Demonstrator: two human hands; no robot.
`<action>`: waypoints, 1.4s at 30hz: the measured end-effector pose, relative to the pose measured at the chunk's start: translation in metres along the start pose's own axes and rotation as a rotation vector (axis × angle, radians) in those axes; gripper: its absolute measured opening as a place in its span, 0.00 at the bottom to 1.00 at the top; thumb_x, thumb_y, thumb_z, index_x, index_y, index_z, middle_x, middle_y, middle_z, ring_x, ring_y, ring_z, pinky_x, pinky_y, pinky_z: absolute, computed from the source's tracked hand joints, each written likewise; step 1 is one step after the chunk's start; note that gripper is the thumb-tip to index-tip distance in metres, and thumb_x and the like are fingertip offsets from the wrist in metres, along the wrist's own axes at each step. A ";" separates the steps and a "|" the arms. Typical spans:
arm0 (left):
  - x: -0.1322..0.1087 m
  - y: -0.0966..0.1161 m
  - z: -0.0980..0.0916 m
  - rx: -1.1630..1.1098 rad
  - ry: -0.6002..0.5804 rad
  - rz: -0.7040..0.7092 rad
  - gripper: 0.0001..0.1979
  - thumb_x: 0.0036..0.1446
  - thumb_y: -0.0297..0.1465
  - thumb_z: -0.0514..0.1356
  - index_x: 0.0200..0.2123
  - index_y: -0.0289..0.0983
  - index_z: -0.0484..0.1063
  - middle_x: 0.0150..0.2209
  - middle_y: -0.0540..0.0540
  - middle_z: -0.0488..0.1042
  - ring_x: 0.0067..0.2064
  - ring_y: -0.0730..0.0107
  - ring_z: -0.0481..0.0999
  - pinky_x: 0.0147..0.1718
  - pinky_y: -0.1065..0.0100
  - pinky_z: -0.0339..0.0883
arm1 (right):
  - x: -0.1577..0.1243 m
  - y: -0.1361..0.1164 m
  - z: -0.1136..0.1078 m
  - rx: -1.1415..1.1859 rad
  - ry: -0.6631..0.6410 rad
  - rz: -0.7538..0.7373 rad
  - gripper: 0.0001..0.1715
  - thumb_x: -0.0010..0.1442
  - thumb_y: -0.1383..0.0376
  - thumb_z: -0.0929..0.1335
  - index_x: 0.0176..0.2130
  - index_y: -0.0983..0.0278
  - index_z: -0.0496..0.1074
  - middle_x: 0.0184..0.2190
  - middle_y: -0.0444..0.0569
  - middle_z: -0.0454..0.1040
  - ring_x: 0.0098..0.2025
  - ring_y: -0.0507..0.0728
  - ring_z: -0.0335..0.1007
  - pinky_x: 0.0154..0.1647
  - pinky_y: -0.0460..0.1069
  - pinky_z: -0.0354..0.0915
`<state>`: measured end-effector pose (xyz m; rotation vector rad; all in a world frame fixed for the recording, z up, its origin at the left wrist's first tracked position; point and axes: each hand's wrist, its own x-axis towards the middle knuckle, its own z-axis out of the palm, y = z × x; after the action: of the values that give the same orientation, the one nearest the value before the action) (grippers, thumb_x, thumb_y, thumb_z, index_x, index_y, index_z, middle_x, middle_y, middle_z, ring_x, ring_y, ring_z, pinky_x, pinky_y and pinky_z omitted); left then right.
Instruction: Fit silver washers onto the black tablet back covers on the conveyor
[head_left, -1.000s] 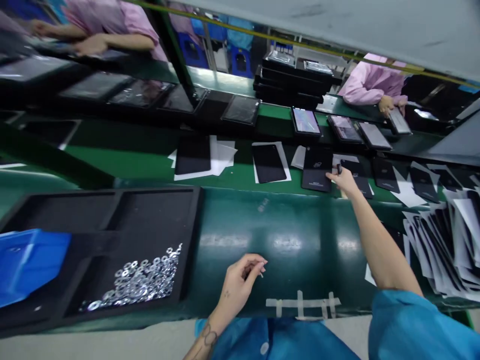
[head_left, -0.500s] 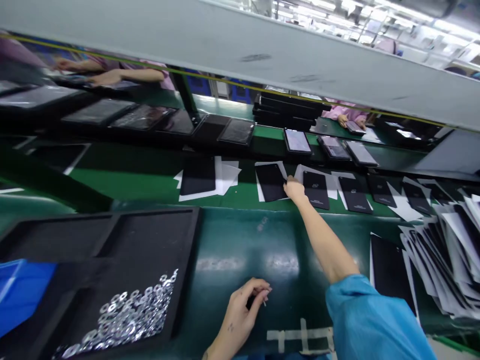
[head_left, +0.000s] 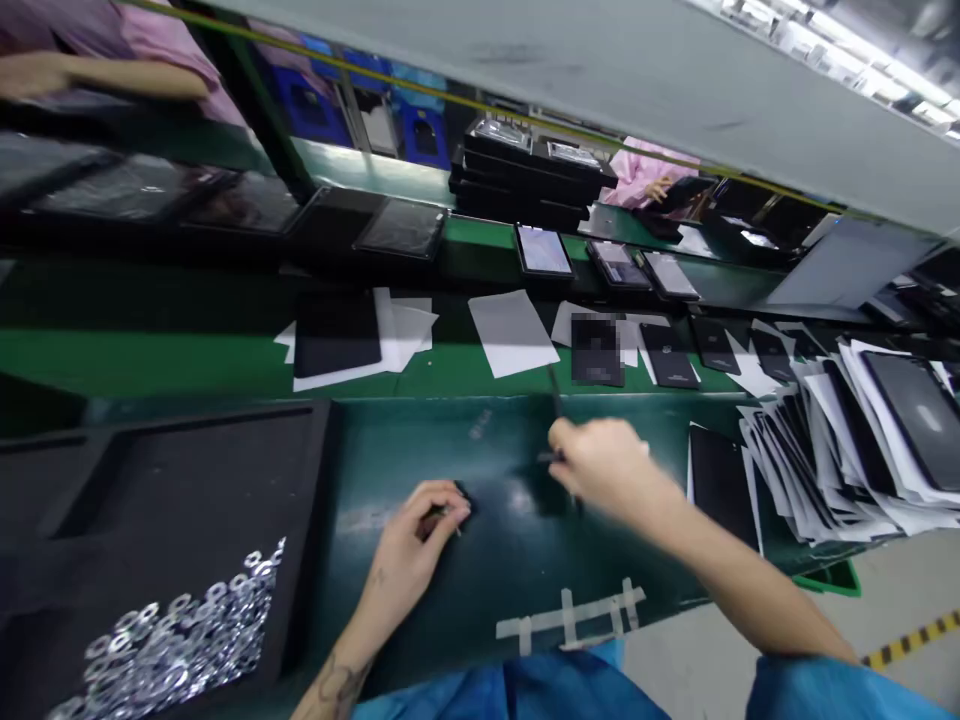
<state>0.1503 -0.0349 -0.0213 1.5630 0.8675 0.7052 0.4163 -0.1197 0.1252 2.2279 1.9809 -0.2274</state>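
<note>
My right hand, blurred by motion, grips a thin black panel above the green worktop. The panel is turned nearly edge-on, so its face barely shows. Lower left, my left hand hovers over the worktop with thumb and fingers pinched. Something small, partly dark, sticks out at its fingertips, too hidden to name. Beyond my right hand lies a bare white sheet on the green belt. Beside that sheet, another black panel rests on white paper.
A black tray at left holds a heap of shiny metal rings. A fanned stack of panels and paper stands at right. Tape strips mark the near edge. Across the belt sit tablets and a co-worker's pink sleeve.
My right hand has lifted the black panel off its white sheet and drawn it toward me. My left hand stays pinched. The view has shifted right.
</note>
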 end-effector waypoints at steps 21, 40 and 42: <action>0.151 0.036 0.011 0.656 -0.584 -0.260 0.10 0.56 0.38 0.69 0.34 0.37 0.82 0.32 0.45 0.81 0.34 0.65 0.80 0.32 0.69 0.73 | 0.003 -0.078 0.123 0.346 -0.096 -0.216 0.16 0.74 0.60 0.69 0.58 0.60 0.70 0.47 0.54 0.86 0.46 0.63 0.85 0.42 0.50 0.70; 0.231 0.055 0.047 1.206 -0.988 0.058 0.25 0.37 0.41 0.82 0.36 0.40 0.79 0.49 0.44 0.77 0.41 0.60 0.74 0.37 0.66 0.60 | 0.002 -0.075 0.126 0.369 -0.092 -0.248 0.13 0.78 0.59 0.64 0.57 0.59 0.71 0.46 0.52 0.86 0.42 0.62 0.85 0.37 0.50 0.66; 0.237 0.056 0.052 1.149 -1.037 0.117 0.23 0.35 0.41 0.82 0.31 0.40 0.79 0.46 0.46 0.76 0.39 0.62 0.72 0.36 0.66 0.59 | 0.003 -0.075 0.127 0.367 -0.095 -0.249 0.14 0.79 0.59 0.63 0.57 0.59 0.72 0.46 0.52 0.86 0.42 0.61 0.85 0.35 0.49 0.65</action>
<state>0.3302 0.1314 0.0205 2.5799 0.3227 -0.7164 0.3410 -0.1349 -0.0005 2.1036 2.3146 -0.7685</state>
